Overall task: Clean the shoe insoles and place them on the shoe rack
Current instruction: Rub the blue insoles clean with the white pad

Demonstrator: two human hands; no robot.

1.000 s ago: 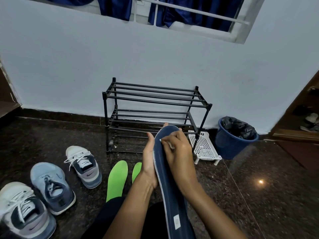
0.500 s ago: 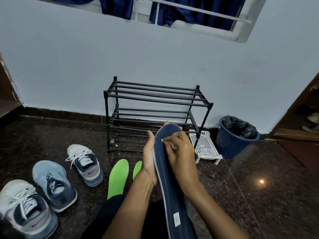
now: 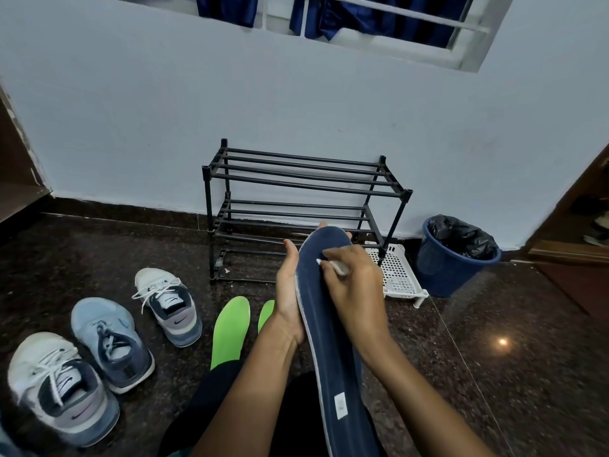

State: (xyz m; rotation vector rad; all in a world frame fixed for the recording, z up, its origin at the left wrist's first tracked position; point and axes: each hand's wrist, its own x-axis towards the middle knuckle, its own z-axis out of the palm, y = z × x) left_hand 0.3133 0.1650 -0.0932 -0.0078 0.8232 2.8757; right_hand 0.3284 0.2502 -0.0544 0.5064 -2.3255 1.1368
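Insole (image 3: 329, 341): white heel label (image 3: 340, 405) unreadable; sneaker (image 3: 171, 308) shows swoosh

Floor (image 3: 527, 357): speckled stone, polished, glossy
Shoe rack (image 3: 306, 174): black tubing, looks metal, satin
Blue insole (image 3: 333, 341): cloth-like face, matt
Tray (image 3: 400, 278): white perforated plastic
Bin (image 3: 441, 265): blue plastic, smooth

Dim light, perhaps overhead (floor (image 3: 502, 341) glare)

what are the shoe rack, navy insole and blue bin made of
Shoe rack: thin matte black tubes, likely painted metal with plastic joints. Navy insole: probably fabric-faced foam; matte cloth-like top, pale edge. Blue bin: smooth, slightly glossy moulded plastic, holding a crinkled black bag.
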